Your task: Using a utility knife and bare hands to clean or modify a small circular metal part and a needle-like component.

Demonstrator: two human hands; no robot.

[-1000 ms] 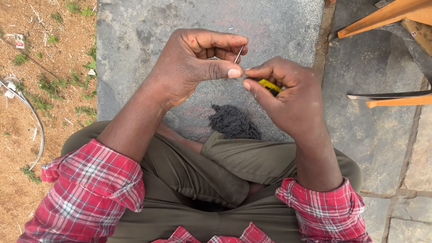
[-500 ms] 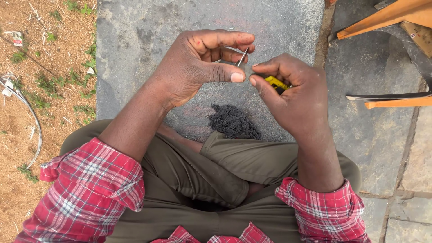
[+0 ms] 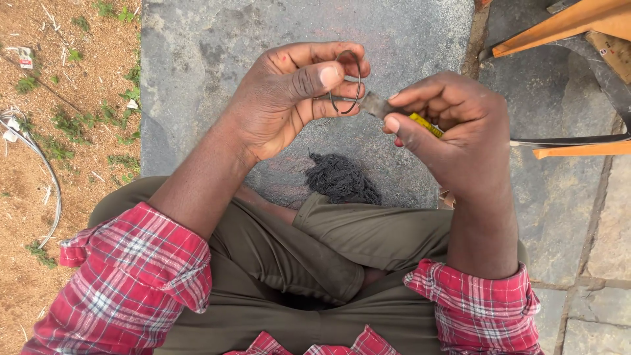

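My left hand (image 3: pixel 289 98) pinches a thin dark wire ring (image 3: pixel 348 82) between thumb and fingers, held upright over the stone slab. My right hand (image 3: pixel 453 135) grips a small tool with a yellow handle (image 3: pixel 426 125) and a grey metal tip (image 3: pixel 376 105). That tip touches the ring's lower edge. Both hands hover close together above my crossed legs. Most of the tool's handle is hidden inside my fist.
A dark heap of fine wire or fibre (image 3: pixel 342 179) lies on the grey stone slab (image 3: pixel 217 46) just beyond my knee. Orange wooden bars (image 3: pixel 565 23) stand at the upper right. Bare soil with a white cable (image 3: pixel 39 158) lies to the left.
My left hand has turned the ring so its loop now faces me. The right hand has brought the tool's tip from beside the ring up against it.
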